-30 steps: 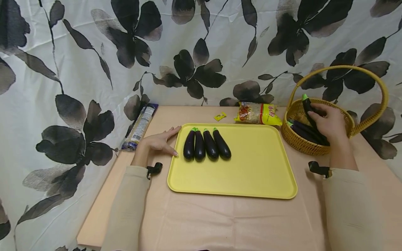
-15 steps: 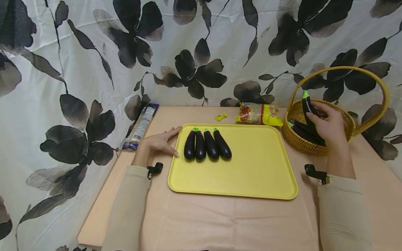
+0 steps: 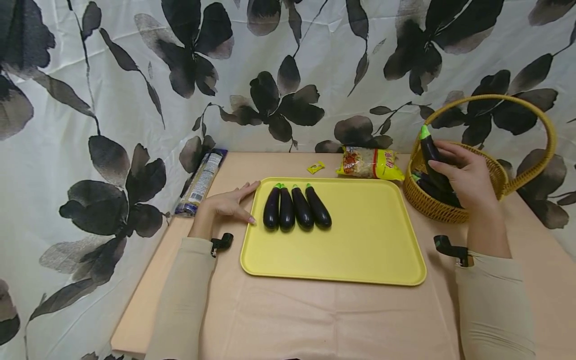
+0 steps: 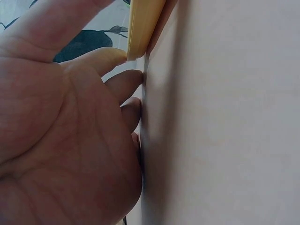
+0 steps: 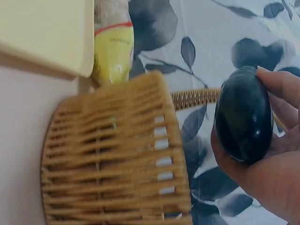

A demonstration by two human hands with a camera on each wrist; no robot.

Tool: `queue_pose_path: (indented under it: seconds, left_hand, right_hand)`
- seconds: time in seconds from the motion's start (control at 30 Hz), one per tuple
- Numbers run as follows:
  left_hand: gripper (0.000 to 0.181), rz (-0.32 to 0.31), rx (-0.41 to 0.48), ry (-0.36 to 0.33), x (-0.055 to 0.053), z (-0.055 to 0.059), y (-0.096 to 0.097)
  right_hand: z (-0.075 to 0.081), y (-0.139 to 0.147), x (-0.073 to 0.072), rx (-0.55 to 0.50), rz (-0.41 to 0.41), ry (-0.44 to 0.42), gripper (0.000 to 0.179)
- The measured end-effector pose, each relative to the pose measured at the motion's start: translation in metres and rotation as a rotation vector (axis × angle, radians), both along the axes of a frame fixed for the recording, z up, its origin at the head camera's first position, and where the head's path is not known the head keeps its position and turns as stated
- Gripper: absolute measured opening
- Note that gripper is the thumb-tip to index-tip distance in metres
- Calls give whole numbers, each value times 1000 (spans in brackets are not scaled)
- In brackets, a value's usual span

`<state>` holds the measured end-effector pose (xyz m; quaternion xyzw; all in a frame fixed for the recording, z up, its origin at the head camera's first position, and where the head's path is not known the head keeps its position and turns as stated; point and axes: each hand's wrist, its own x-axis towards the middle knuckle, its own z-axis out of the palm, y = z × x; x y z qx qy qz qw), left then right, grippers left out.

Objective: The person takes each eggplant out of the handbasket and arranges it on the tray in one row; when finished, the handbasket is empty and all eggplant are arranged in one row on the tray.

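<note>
I logged one eggplant (image 3: pixel 430 154), green end raised, gripped between thumb and fingers of the right hand (image 3: pixel 470 175) at the mouth of the wicker basket (image 3: pixel 450 216). Also listed: a row of four eggplants (image 3: pixel 301 209) on the yellow tray (image 3: pixel 360 245); left hand (image 3: pixel 227 205), fingers extended, touching the tray's left edge. Hazards, as I judged: glossy skin risked slipping from a slack pinch; the arched handle (image 3: pixel 486 96) risked snagging the wrist; a careless landing risked rolling the row.

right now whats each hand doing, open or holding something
Left hand: open, touching the edge of the yellow tray.
Right hand: closed around an eggplant, holding it over the wicker basket.
</note>
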<state>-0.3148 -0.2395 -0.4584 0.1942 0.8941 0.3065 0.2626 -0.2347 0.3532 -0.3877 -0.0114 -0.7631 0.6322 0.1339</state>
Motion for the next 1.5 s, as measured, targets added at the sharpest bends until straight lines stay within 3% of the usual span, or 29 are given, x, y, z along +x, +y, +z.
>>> queue_pose_path:
  seconds: [0.1, 0.27, 0.47, 0.77, 1.0, 1.5]
  left_hand:
    - [137, 2, 3, -2, 0, -1, -1]
    - [136, -2, -2, 5, 0, -1, -1]
    - [136, -2, -15, 6, 0, 0, 1]
    - [137, 7, -10, -4, 1, 1, 2]
    - [137, 3, -9, -7, 0, 1, 1]
    - [135, -16, 0, -5, -3, -1, 0]
  right_hand:
    - [0, -9, -2, -12, 42, 2, 55]
    - [-2, -24, -5, 93, 93, -28, 56]
    - [-4, -46, -7, 121, 191, -27, 55]
    - [-12, -70, -13, 205, 288, -115, 56]
    - [-20, -86, -16, 241, 415, -81, 57]
    - [-34, -115, -22, 298, 485, -79, 52]
